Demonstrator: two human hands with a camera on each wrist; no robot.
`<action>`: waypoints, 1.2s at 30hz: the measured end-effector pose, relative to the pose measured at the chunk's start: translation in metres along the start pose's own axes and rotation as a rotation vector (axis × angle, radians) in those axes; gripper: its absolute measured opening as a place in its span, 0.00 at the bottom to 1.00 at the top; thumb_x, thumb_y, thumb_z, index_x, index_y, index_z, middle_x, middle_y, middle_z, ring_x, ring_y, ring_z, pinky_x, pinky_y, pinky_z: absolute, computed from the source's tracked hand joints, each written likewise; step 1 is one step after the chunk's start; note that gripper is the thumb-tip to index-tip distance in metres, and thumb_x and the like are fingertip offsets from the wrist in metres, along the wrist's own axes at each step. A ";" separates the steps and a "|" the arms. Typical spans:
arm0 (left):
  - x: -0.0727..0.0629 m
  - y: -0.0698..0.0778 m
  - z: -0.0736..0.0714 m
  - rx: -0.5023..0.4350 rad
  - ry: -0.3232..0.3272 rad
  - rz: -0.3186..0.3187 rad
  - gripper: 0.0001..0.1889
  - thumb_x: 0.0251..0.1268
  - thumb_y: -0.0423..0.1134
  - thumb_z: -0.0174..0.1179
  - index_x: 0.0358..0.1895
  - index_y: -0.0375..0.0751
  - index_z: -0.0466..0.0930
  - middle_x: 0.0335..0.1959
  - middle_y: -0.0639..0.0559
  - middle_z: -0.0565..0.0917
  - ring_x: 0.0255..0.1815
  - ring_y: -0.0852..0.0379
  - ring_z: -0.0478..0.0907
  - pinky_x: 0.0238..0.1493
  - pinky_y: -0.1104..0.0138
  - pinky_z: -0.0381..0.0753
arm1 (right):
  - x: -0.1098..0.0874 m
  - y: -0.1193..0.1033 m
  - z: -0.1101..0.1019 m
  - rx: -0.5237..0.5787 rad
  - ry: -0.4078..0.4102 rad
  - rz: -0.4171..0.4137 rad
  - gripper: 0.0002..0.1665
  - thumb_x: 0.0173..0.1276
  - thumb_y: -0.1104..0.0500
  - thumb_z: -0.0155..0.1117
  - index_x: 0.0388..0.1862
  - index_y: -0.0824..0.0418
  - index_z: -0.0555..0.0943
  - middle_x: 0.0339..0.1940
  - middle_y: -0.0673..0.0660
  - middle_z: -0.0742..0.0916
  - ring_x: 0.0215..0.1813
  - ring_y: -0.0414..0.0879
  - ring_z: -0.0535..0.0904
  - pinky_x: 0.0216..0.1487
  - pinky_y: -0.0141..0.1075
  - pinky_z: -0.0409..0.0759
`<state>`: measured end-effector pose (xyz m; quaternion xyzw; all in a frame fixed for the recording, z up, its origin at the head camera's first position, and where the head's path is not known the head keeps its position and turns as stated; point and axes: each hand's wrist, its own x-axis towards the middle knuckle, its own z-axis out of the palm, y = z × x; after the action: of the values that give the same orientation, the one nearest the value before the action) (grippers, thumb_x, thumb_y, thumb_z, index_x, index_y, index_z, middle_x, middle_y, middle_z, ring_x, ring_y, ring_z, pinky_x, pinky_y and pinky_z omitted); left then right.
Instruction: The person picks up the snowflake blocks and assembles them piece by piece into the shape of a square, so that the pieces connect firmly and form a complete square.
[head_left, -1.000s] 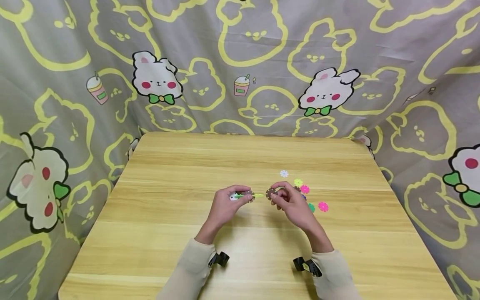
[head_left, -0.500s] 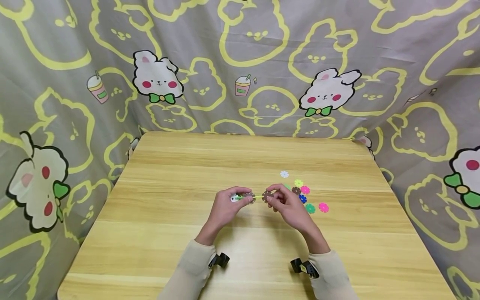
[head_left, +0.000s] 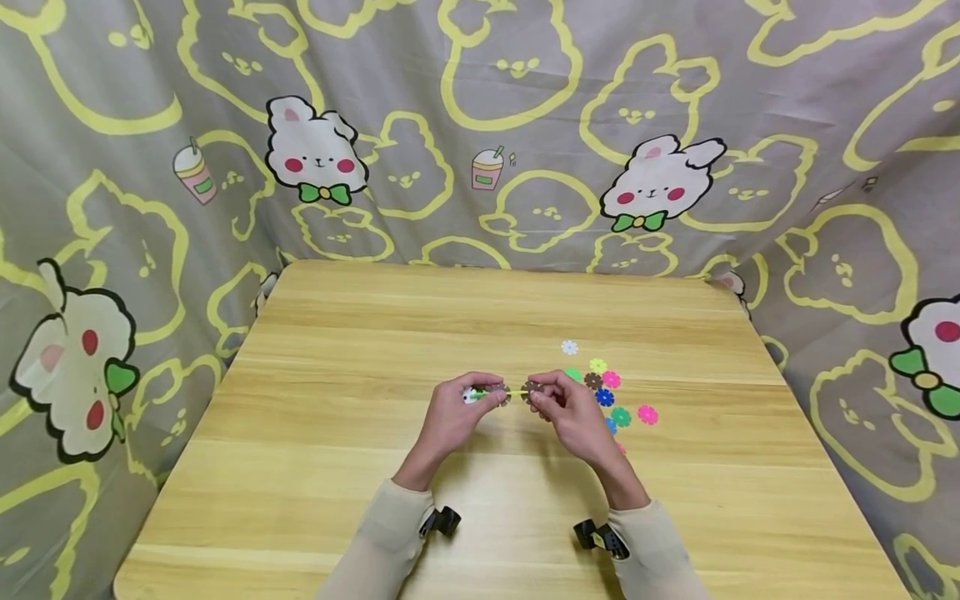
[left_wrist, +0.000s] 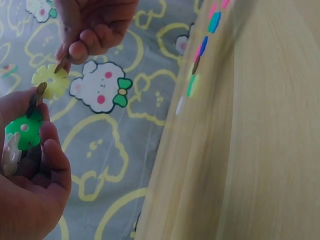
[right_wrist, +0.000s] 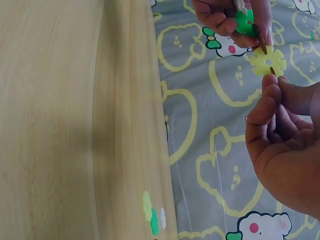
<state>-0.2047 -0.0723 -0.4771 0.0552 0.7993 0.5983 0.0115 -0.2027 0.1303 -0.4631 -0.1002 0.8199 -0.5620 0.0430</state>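
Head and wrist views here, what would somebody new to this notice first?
Probably the grey curtain first, with its yellow outlines and white rabbits, behind and on both sides of the table. Next, near the middle, the left hand pinches one brown disc and the right hand a second brown disc, with a yellow disc between them. Bright loose discs also stand out, beside and beyond the right hand.

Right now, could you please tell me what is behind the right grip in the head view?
Past the right grip, parts of a light green disc, a light blue disc and a pink disc show. The grip and wrist cover the rest; anything fully hidden is unseen.
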 end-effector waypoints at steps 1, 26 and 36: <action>0.000 0.000 0.000 -0.002 0.004 0.001 0.13 0.58 0.48 0.68 0.44 0.50 0.86 0.40 0.52 0.88 0.31 0.58 0.80 0.29 0.71 0.79 | 0.000 0.000 0.000 -0.003 0.005 -0.004 0.14 0.71 0.62 0.59 0.54 0.62 0.79 0.32 0.58 0.83 0.30 0.42 0.77 0.30 0.32 0.78; -0.006 0.031 -0.005 -0.016 -0.044 0.031 0.13 0.72 0.41 0.55 0.52 0.39 0.80 0.43 0.43 0.85 0.41 0.50 0.81 0.45 0.64 0.79 | 0.012 -0.008 -0.004 0.000 0.034 0.049 0.15 0.73 0.59 0.57 0.55 0.57 0.80 0.34 0.58 0.84 0.35 0.55 0.80 0.31 0.31 0.78; -0.010 0.038 -0.004 -0.033 -0.110 0.018 0.12 0.74 0.39 0.51 0.52 0.38 0.79 0.40 0.40 0.82 0.29 0.56 0.76 0.29 0.71 0.76 | 0.017 -0.010 0.005 0.012 -0.011 0.018 0.11 0.71 0.60 0.59 0.49 0.59 0.83 0.31 0.58 0.85 0.31 0.48 0.79 0.30 0.31 0.79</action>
<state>-0.1925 -0.0665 -0.4405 0.0948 0.7869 0.6076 0.0510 -0.2168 0.1186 -0.4551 -0.0956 0.8171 -0.5660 0.0533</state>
